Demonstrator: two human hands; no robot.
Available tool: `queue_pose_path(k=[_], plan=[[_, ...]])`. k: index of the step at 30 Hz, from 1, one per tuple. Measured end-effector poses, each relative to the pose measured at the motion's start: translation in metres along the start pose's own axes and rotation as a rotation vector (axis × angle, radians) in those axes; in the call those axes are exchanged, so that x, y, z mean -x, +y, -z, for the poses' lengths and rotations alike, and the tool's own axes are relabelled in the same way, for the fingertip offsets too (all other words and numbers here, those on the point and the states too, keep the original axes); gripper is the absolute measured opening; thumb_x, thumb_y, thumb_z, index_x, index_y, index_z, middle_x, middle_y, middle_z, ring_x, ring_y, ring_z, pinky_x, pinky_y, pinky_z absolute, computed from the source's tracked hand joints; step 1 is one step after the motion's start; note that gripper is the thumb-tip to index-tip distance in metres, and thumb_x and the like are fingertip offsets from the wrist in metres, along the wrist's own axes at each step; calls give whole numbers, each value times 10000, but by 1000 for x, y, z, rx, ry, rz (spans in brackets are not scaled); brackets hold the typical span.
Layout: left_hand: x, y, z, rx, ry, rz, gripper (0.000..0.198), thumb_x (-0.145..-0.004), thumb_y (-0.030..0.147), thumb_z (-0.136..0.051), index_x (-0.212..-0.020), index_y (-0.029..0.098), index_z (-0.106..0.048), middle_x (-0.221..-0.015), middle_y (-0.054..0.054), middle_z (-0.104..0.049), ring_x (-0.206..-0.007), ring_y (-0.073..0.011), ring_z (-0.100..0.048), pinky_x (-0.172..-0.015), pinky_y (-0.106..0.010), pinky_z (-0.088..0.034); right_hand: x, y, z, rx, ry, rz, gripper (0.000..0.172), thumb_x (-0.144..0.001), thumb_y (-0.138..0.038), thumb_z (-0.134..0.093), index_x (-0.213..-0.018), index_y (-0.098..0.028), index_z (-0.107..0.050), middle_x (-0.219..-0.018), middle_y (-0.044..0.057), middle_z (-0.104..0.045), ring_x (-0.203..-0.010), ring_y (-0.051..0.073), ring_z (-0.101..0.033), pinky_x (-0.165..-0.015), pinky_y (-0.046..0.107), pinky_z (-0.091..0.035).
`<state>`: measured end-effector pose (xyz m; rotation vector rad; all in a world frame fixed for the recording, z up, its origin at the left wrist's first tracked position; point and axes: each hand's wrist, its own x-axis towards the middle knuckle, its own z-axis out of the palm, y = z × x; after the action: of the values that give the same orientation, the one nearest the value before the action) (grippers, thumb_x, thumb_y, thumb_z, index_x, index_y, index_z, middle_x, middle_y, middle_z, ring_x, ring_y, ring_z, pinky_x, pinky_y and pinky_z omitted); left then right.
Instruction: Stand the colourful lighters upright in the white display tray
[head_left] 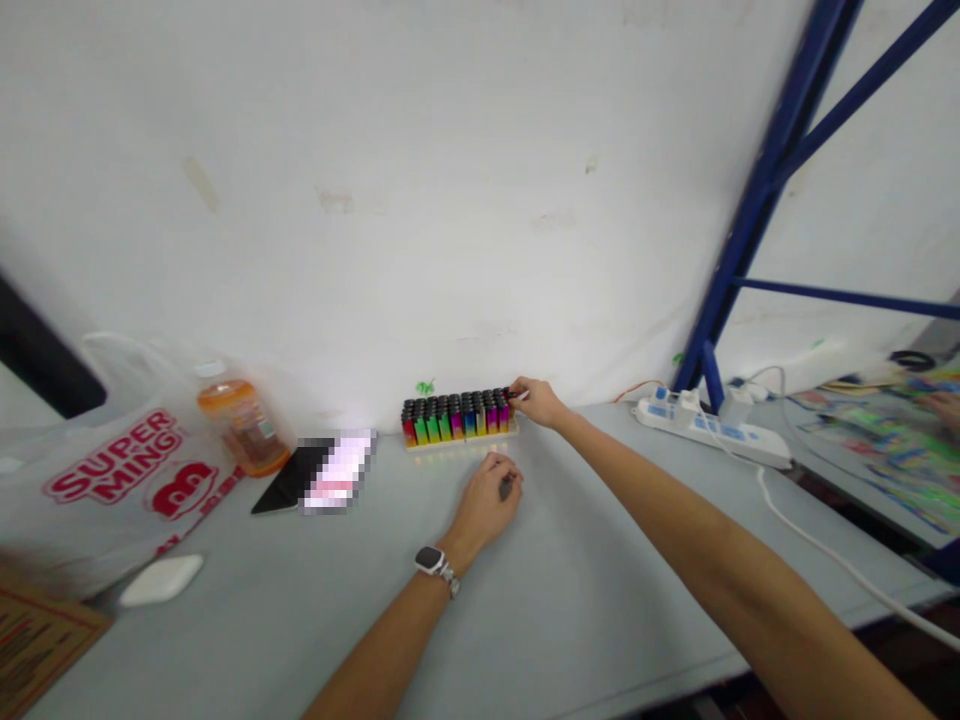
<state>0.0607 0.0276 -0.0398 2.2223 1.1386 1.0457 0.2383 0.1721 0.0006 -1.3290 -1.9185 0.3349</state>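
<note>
Rows of upright colourful lighters (456, 420) with black tops fill a narrow tray (491, 438) by the wall, running from red through green and blue to pink. At the right end of the rows, my right hand (534, 402) pinches a lighter by its dark top. My left hand (486, 500), with a watch (430, 560) on its wrist, rests on the table in front of the tray. Its fingers are curled together, and a small dark patch shows between them; whether that is an object or shadow I cannot make out.
Left of the tray lie a dark tablet (289, 480) and a pixelated bright patch, beside an orange bottle (244, 420), a plastic bag (112, 470), a white case (161, 581) and a cardboard box (45, 640). A power strip (712, 432) and blue frame (750, 220) stand right.
</note>
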Motion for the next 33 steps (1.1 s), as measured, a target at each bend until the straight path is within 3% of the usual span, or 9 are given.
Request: queue_pose_path(k=[6,9,12,17,21,26,33], plan=[[0,0,0,-9,-4,-10,138,-859,148,-493,-840,192,-623,-1001,-54,-578,-962,-163,-592,-883,-301,-493,24,-9,-13,60,117,34,252,-880,-183,-546,-1119,-187,-626,-1010,58,-708,-770,147,-659,-797,290,-524],[0,0,0,-12,-7,-14,140,-865,152,-491,-836,193,-621,-1002,-55,-580,-969,-164,-590,-887,-302,-492,35,-10,-14,147,129,81,345,-907,-185,-489,-1236,-194,-591,-1168,76,-654,-865,152,-653,-870,291,-507],[0,0,0,-20,-8,-15,138,-867,156,-493,-846,196,-624,-1006,-53,-583,-972,-165,-590,-888,-302,-491,43,-13,-11,292,90,108,455,-911,-215,-475,-1364,-207,-520,-1342,107,-532,-1012,181,-611,-947,312,-470],[1,-2,-1,-38,-3,-37,136,-867,159,-487,-826,192,-613,-979,-50,-585,-956,-167,-589,-904,-309,-477,53,-21,-6,520,-30,79,647,-900,-296,-503,-1515,-245,-308,-1459,154,-386,-1193,279,-489,-962,414,-436],[0,-1,0,-39,-4,-46,136,-863,152,-488,-823,192,-611,-974,-50,-585,-955,-168,-586,-915,-312,-471,58,-24,-5,538,-45,99,693,-914,-300,-457,-1549,-222,-190,-1542,146,-288,-1281,294,-403,-1001,440,-393],[1,3,2,-47,-11,-36,133,-859,148,-494,-813,191,-611,-967,-53,-589,-960,-175,-586,-926,-322,-468,56,-27,-6,531,-83,172,729,-863,-226,-471,-1539,-185,-204,-1574,111,-273,-1376,274,-284,-1043,447,-346],[2,3,2,-54,-4,-39,131,-864,159,-495,-820,187,-616,-960,-60,-595,-955,-188,-585,-923,-339,-470,54,-39,-5,486,-76,179,842,-766,-175,-524,-1539,-190,-192,-1552,130,-308,-1384,262,-281,-1056,444,-314]])
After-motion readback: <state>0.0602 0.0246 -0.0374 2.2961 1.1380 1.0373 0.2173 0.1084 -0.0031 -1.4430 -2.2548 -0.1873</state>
